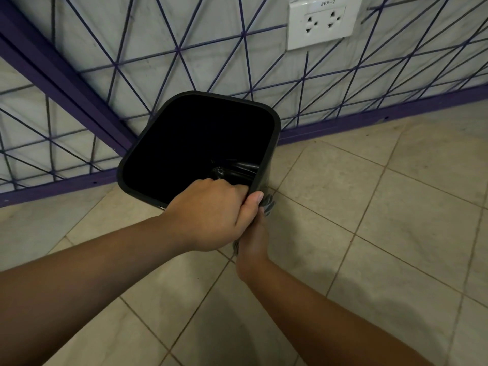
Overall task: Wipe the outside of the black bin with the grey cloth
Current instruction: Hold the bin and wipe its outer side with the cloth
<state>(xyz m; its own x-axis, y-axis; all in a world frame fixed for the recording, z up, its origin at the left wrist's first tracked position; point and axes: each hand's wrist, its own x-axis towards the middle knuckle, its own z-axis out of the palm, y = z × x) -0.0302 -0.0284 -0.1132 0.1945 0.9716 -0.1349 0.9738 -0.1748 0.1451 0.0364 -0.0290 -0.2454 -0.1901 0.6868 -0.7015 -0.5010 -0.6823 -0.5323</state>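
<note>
The black bin (pixel 274 133) is square with rounded corners and stands on the tiled floor close to the wall, its open mouth facing me. My left hand (pixel 211 215) grips the near rim, fingers curled inside and thumb outside. Under it, my right hand (pixel 253 239) presses the grey cloth (pixel 268 203) against the bin's near right outer side. Only small bits of the cloth show beside the thumb and by the right wrist; most of it is hidden by my hands.
A purple metal grille (pixel 79 96) with crossing bars runs along the pale wall right behind the bin. A white double socket (pixel 320 22) sits on the wall at the upper right. Beige floor tiles (pixel 383 220) spread to the right and toward me.
</note>
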